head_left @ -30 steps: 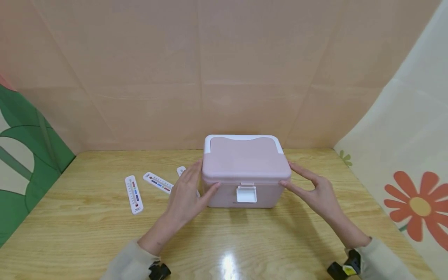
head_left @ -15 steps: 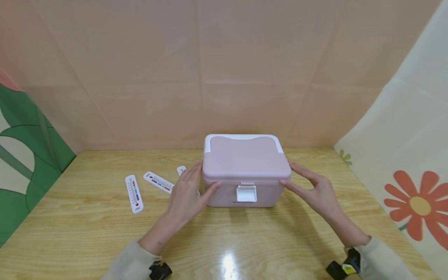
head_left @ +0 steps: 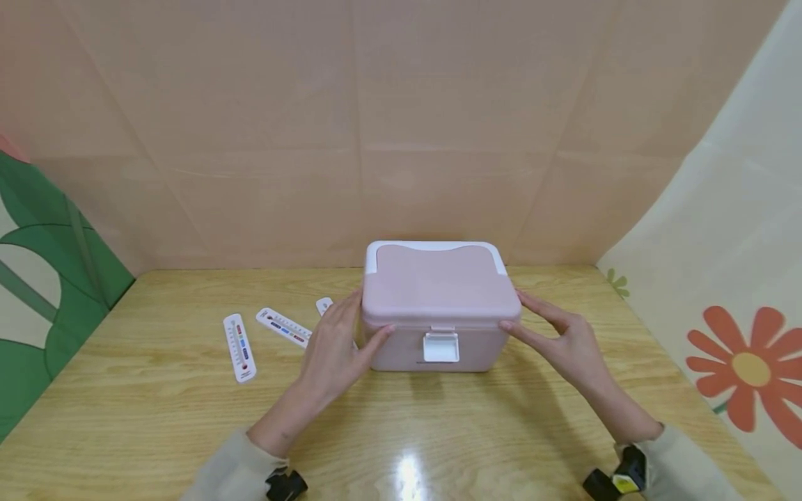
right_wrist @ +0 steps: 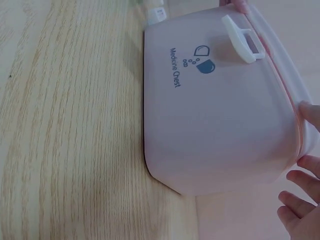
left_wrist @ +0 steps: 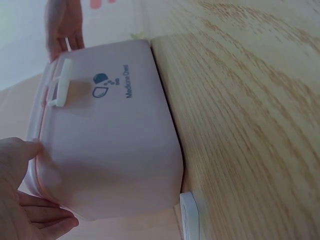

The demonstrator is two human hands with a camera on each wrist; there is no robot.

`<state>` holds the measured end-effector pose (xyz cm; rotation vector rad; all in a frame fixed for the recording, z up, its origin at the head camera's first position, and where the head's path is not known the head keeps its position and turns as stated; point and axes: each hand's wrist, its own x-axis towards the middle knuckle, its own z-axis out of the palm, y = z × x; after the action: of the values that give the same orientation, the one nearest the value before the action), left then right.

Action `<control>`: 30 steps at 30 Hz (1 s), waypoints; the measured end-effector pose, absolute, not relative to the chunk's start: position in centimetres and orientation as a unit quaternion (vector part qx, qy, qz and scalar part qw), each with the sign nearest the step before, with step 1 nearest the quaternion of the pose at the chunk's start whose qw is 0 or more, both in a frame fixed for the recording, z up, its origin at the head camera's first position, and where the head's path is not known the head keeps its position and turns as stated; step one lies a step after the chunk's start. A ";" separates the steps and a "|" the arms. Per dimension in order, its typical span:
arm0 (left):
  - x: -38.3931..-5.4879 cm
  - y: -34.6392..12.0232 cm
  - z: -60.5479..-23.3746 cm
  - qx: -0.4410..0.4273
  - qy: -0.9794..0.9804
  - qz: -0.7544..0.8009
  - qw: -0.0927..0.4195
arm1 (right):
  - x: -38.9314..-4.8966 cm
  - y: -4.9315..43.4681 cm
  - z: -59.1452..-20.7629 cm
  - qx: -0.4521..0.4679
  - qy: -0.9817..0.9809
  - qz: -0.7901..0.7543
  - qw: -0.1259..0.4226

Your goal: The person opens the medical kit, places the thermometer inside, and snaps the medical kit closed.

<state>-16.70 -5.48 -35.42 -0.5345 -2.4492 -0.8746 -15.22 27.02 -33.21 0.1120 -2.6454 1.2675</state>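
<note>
A pale pink medicine chest [head_left: 438,285] with a white-edged lid stands on the table, its lid down. Its white front latch [head_left: 441,347] is flipped outward, as the right wrist view shows. My left hand [head_left: 335,348] holds the lid's left front corner, thumb on the front at the seam, fingers along the side. At the opposite corner my right hand [head_left: 573,344] grips the lid the same way. Left of the chest lie two white thermometers, one upright [head_left: 240,348] and one slanted [head_left: 284,327]. A third white strip [head_left: 324,305] is mostly hidden behind my left hand.
The wooden table [head_left: 156,417] ends at a tan cloth backdrop [head_left: 250,174] just behind the chest. A flowered cloth [head_left: 745,278] hangs at the right, and a green leaf-patterned cloth [head_left: 63,278] at the left.
</note>
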 end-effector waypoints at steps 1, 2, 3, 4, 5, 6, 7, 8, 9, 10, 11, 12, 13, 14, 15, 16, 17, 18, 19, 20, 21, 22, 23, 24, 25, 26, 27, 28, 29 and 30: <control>-16.7 -5.5 -35.4 -0.197 -0.895 -0.320 0.242 | -15.2 27.0 -33.2 0.039 -0.896 0.430 0.104; -16.7 -5.4 -35.3 -0.197 -0.894 -0.320 0.244 | -15.2 27.0 -33.1 0.039 -0.896 0.429 0.106; -16.7 -5.4 -35.3 -0.198 -0.894 -0.320 0.245 | -15.2 27.0 -33.1 0.040 -0.896 0.429 0.108; -16.7 -5.4 -35.2 -0.198 -0.893 -0.320 0.247 | -15.2 26.9 -33.0 0.040 -0.897 0.427 0.109; -16.7 -5.4 -35.2 -0.198 -0.893 -0.320 0.248 | -15.2 26.9 -33.0 0.040 -0.897 0.425 0.111; -16.8 -5.4 -35.1 -0.199 -0.892 -0.320 0.250 | -15.2 26.9 -32.9 0.040 -0.898 0.424 0.114; -16.8 -5.4 -35.1 -0.200 -0.892 -0.320 0.251 | -15.2 26.9 -32.9 0.041 -0.898 0.422 0.118; -16.8 -5.4 -35.0 -0.200 -0.891 -0.320 0.251 | -15.2 26.8 -32.8 0.041 -0.898 0.422 0.121; -16.8 -5.4 -35.0 -0.201 -0.891 -0.320 0.252 | -15.2 26.8 -32.8 0.041 -0.898 0.421 0.123; -16.8 -5.4 -34.9 -0.201 -0.891 -0.320 0.251 | -15.2 26.8 -32.8 0.041 -0.898 0.420 0.125; -16.8 -5.3 -34.9 -0.202 -0.890 -0.321 0.251 | -15.2 26.8 -32.8 0.040 -0.898 0.420 0.126; -16.8 -5.3 -34.9 -0.202 -0.891 -0.322 0.250 | -15.2 26.8 -32.7 0.038 -0.898 0.420 0.125; -16.8 -5.3 -34.8 -0.201 -0.891 -0.322 0.250 | -15.2 26.8 -32.7 0.038 -0.898 0.421 0.125; -16.8 -5.3 -34.8 -0.200 -0.891 -0.322 0.249 | -15.2 26.8 -32.6 0.036 -0.898 0.421 0.122; -16.8 -5.2 -34.8 -0.198 -0.892 -0.323 0.247 | -15.2 26.8 -32.6 0.034 -0.898 0.421 0.120; -16.8 -5.2 -34.7 -0.196 -0.892 -0.323 0.246 | -15.2 26.8 -32.5 0.031 -0.898 0.422 0.117; -16.8 -5.2 -34.6 -0.194 -0.893 -0.324 0.245 | -15.2 26.8 -32.4 0.026 -0.898 0.424 0.112; -16.8 -5.2 -34.5 -0.192 -0.893 -0.324 0.245 | -15.2 26.8 -32.3 0.022 -0.898 0.426 0.108; -16.8 -5.2 -34.4 -0.191 -0.894 -0.324 0.245 | -15.2 26.8 -32.1 0.018 -0.897 0.429 0.103; -16.8 -5.2 -34.4 -0.190 -0.894 -0.324 0.245 | -15.2 26.8 -32.0 0.013 -0.896 0.432 0.097; -16.8 -5.2 -34.3 -0.188 -0.894 -0.325 0.244 | -15.2 26.7 -31.8 0.008 -0.895 0.437 0.092; -16.8 -5.2 -34.2 -0.187 -0.894 -0.325 0.244 | -15.2 26.7 -31.7 0.003 -0.893 0.441 0.086; -16.8 -5.2 -34.2 -0.187 -0.894 -0.326 0.243 | -15.3 26.7 -31.6 0.000 -0.891 0.447 0.081; -16.8 -5.2 -34.1 -0.186 -0.894 -0.327 0.241 | -15.3 26.7 -31.6 -0.002 -0.889 0.452 0.078; -16.9 -5.2 -34.1 -0.185 -0.895 -0.329 0.238 | -15.3 26.6 -31.5 -0.003 -0.886 0.457 0.075; -16.9 -5.2 -34.1 -0.183 -0.896 -0.330 0.236 | -15.3 26.6 -31.5 -0.005 -0.884 0.461 0.074; -16.9 -5.2 -34.0 -0.183 -0.896 -0.330 0.234 | -15.3 26.6 -31.5 -0.006 -0.882 0.465 0.075; -16.9 -5.2 -34.0 -0.182 -0.896 -0.331 0.234 | -15.3 26.6 -31.4 -0.008 -0.881 0.467 0.075; -16.9 -5.2 -33.9 -0.183 -0.896 -0.331 0.234 | -15.3 26.6 -31.4 -0.010 -0.879 0.470 0.075; -16.9 -5.2 -33.9 -0.182 -0.896 -0.331 0.234 | -15.3 26.5 -31.4 -0.012 -0.879 0.472 0.076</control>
<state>-16.87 -5.15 -33.86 -0.4984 -2.4589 -0.9086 -15.30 26.53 -31.40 -0.0374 -2.6344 1.4139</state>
